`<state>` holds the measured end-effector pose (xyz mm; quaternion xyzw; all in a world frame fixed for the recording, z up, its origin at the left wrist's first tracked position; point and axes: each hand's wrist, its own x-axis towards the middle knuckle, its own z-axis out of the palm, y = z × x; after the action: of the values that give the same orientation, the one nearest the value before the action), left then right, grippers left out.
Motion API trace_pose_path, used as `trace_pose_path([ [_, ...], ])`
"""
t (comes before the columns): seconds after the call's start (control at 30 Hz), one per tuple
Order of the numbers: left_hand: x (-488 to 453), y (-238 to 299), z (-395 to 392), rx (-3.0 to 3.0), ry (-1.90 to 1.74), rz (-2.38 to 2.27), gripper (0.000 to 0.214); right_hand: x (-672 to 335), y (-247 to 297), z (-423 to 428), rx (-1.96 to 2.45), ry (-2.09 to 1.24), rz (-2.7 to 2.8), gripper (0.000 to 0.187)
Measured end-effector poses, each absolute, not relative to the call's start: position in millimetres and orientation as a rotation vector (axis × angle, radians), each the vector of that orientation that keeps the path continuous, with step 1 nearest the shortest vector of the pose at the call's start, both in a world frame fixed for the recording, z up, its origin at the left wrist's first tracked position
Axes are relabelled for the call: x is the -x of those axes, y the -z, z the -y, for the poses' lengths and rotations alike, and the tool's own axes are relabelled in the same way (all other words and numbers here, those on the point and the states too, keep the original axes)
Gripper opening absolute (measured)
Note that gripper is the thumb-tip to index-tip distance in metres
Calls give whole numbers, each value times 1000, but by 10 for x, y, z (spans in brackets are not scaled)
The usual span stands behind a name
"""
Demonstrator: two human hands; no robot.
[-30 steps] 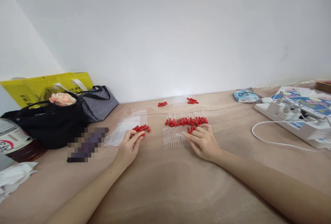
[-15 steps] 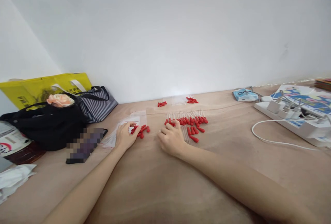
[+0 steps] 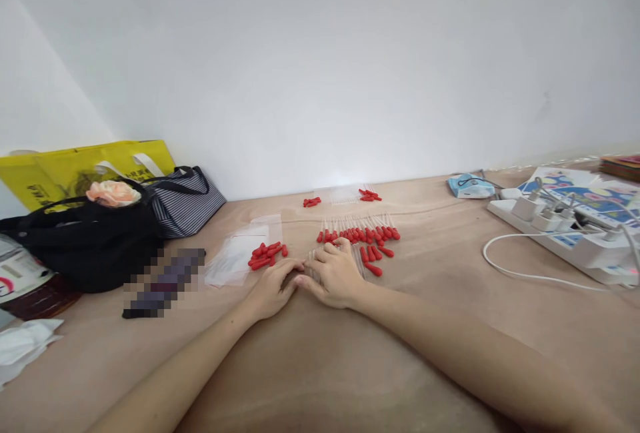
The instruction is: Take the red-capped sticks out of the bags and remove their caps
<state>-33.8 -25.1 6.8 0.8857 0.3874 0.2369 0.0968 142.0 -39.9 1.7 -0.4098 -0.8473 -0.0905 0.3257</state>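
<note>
The row of red-capped tubes point(image 3: 359, 234) lies on the bench point(image 3: 350, 366) a little beyond its middle, and everything else is placed from it. The right hand point(image 3: 334, 276) rests knuckles-up at the near left end of the row. Its fingers curl down over the clear stems there, close against the nearest red caps. The left hand point(image 3: 273, 290) comes in from the left of the row and meets the right one — its fingertips point(image 3: 295, 265) touch the right thumb, low over the bench. Both grips are half closed, with the fingers bent together rather than spread. Whatever sits between them is hidden by the fingers, so I cannot tell whether either has hold of a tube or a cap. Just left of the row, beyond the left hand, lies a small heap of loose red caps point(image 3: 266, 254), beside a flat clear plastic bag point(image 3: 235, 253). At the near right of the row a few stray red pieces point(image 3: 374, 258) lie apart and askew. Behind the row, near the wall, are two small red clusters point(image 3: 370, 195) with more clear stems between them. Far left of the row stand a black bag point(image 3: 90, 240), a striped bag point(image 3: 187, 203) and a yellow bag point(image 3: 75, 165). Far to its right is a white power strip point(image 3: 565, 236) with its cable point(image 3: 520, 274).
</note>
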Motion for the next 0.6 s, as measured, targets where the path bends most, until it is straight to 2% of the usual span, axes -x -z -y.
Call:
trace_pose_path([
  [0.2,290,-66,217,-2641,-620,-1140,20,-1941,42,596,989,309,2150,30],
  [0.37,279,-71,211,-2601,-554,-1211,19,-2325,100,724,1020,301,2106,31],
  [0.6,263,-98,227,-2559,-570,-1235,14,-2346,119,691,1103,306,2058,35],
])
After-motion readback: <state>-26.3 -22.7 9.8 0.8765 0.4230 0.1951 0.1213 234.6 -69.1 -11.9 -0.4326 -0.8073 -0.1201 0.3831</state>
